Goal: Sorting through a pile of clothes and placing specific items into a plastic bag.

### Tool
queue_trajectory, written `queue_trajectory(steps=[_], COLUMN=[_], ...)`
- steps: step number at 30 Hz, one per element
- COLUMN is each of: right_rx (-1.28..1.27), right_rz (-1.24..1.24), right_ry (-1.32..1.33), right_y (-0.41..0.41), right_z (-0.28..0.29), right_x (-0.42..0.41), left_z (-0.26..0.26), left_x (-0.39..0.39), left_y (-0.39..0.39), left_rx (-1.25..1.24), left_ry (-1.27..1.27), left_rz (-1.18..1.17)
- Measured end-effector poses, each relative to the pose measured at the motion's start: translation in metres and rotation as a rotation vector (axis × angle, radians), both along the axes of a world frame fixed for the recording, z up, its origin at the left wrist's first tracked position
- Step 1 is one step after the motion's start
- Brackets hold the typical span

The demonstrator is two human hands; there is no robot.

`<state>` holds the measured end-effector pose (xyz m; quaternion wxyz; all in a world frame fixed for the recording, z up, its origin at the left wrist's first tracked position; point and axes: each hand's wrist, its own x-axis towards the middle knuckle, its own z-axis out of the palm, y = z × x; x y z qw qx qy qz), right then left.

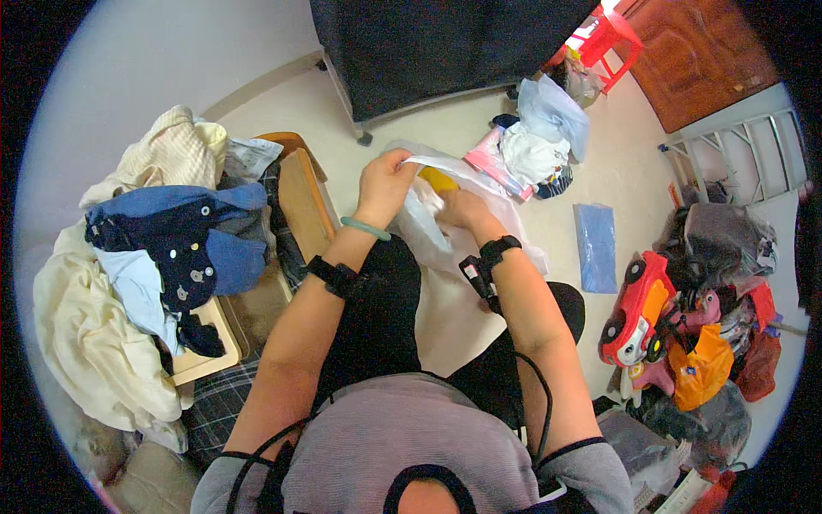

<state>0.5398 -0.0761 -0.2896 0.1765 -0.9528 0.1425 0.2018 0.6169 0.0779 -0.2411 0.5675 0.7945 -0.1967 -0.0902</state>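
Note:
A thin white plastic bag hangs between my knees over the pale floor. My left hand, with a green bangle on its wrist, pinches the bag's rim and holds the mouth apart. Inside the mouth is my right hand, back upward, its fingers hidden by the bag and what is in it. A yellow thing lies right by those fingers. Next to it a white item, perhaps cloth, shows in the bag. Whether the right hand grips either one is not visible.
Left, clothes and a cream blanket heap over a wooden-edged seat. Ahead stand a black-covered wheeled frame and piled garments. Right are a blue flat packet, a red toy car, bags and a ladder.

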Motion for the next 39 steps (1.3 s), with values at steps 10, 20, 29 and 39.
queue_trajectory(steps=[10, 20, 29, 39], right_rx=[-0.110, -0.106, 0.016, 0.013], right_rz=[0.194, 0.146, 0.234, 0.229], right_ry=[-0.384, -0.118, -0.005, 0.110], right_y=[0.004, -0.038, 0.029, 0.027], right_z=[-0.005, 0.014, 0.068, 0.080], right_x=[-0.015, -0.008, 0.004, -0.020], left_z=[0.009, 0.203, 0.148, 0.202], left_x=[-0.028, -0.087, -0.013, -0.047], left_y=[0.002, 0.234, 0.408, 0.439], left_rx=[-0.151, -0.085, 0.669, -0.574], left_ry=[0.008, -0.407, -0.680, -0.295], left_rz=[-0.196, -0.228, 0.769, 0.791])
